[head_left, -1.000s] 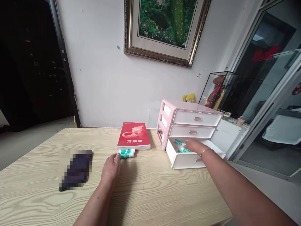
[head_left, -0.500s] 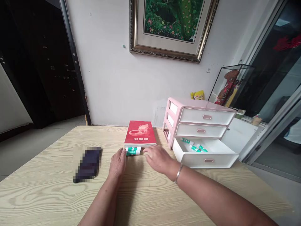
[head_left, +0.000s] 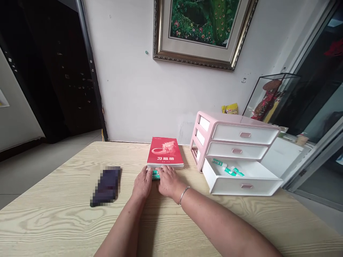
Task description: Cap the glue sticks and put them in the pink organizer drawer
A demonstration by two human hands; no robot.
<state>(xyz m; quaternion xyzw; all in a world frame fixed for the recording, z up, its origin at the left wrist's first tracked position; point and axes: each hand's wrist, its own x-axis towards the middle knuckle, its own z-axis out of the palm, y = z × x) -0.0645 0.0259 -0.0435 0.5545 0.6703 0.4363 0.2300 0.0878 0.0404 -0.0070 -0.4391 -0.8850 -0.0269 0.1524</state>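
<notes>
Two green-and-white glue sticks (head_left: 155,175) lie side by side on the table, right against the front edge of a red-covered book (head_left: 166,151). My left hand (head_left: 142,182) closes on their left end, with the thumb toward me. From the other side my right hand (head_left: 169,181), a silver bangle at its wrist, is bent over their right end. Only the middle of the glue sticks shows between my fingers. More glue sticks (head_left: 229,172) lie in the pulled-out bottom drawer (head_left: 246,186).
The pink-and-white drawer cabinet (head_left: 235,119) stands on the right of the table (head_left: 66,221), its upper two drawers closed. A dark, pixel-blurred item (head_left: 106,186) lies at the left. Behind the cabinet are a yellow packet (head_left: 230,108) and a glass case (head_left: 268,96).
My right hand has moved left from beside the glue sticks onto their right end. My left hand stays at the left end. The whole view has shifted slightly.
</notes>
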